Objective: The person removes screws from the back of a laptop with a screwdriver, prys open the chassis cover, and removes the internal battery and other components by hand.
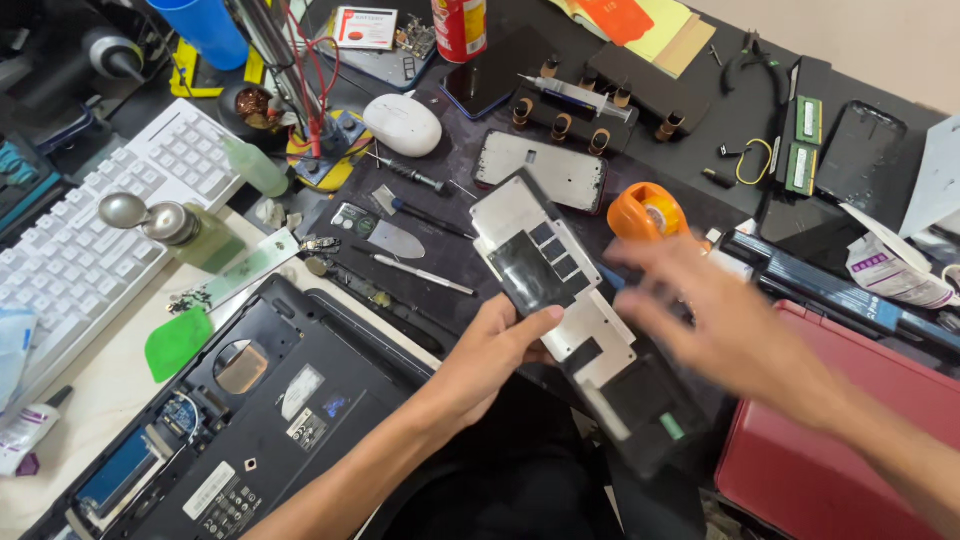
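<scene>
Far left: white keyboard on desk, w/ green plastic pick lying just below it. Lower left-centre: black laptop lying underside up, part of base cover off. Above it, white mouse and a screwdriver on dark mat. Centre: left hand pinching the long flat panel, thumb on top face, fingers under; panel held tilted above desk, running from upper left to lower right, grey w/ black patches. Behind its top end, a phone frame lies flat. Right of centre: orange tape dispenser just beside panel. Right hand blurred, fingers spread, over panel's right edge; contact can't be told. Far right: red laptop lid.
</scene>
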